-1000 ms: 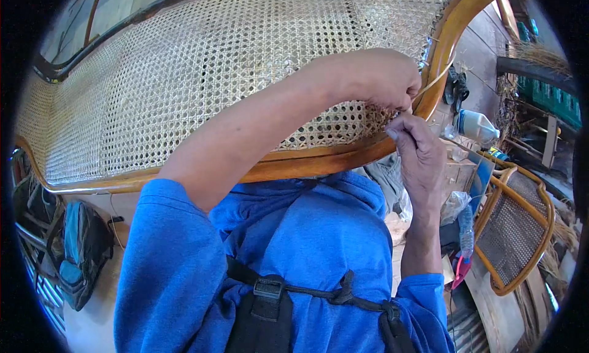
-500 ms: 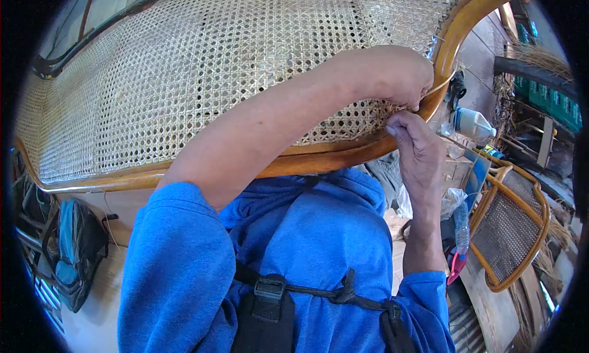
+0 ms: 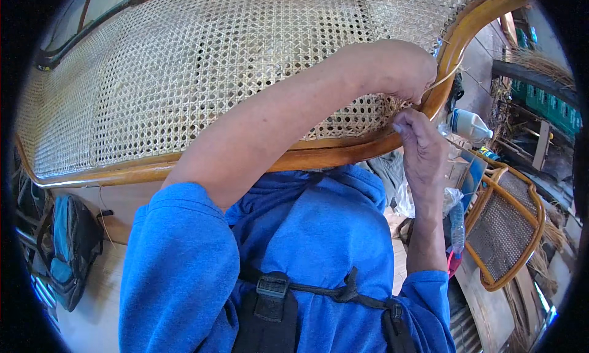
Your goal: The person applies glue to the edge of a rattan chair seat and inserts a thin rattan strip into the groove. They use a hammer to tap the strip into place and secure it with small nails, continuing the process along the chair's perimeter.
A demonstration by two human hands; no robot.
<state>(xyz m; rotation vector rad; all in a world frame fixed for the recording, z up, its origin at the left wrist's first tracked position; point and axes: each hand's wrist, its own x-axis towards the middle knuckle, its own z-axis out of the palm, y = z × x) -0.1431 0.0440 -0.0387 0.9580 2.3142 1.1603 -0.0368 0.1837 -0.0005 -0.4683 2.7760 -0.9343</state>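
Observation:
A large woven cane panel (image 3: pixel 264 40) in a curved, varnished wooden frame (image 3: pixel 245 166) stretches across in front of me. My left arm reaches over the panel to its right corner. There my left hand (image 3: pixel 414 70) is curled, most of its fingers hidden behind the wrist. A thin pale cane strand (image 3: pixel 451 77) runs out from that hand across the frame. Just below, my right hand (image 3: pixel 423 138) is closed in a pinch at the panel's edge, thumb and forefinger together. What lies between those fingertips is too small to make out.
To the right are a white bottle (image 3: pixel 471 124), a clear plastic bottle (image 3: pixel 458 224) and a smaller cane panel in a wooden frame (image 3: pixel 506 224). Green crates (image 3: pixel 549 107) stand at the far right. A black and blue backpack (image 3: pixel 76 255) rests at the left.
My right hand has shifted slightly to the right, still pinched. The left hand stays at the corner. The whole view has moved a little.

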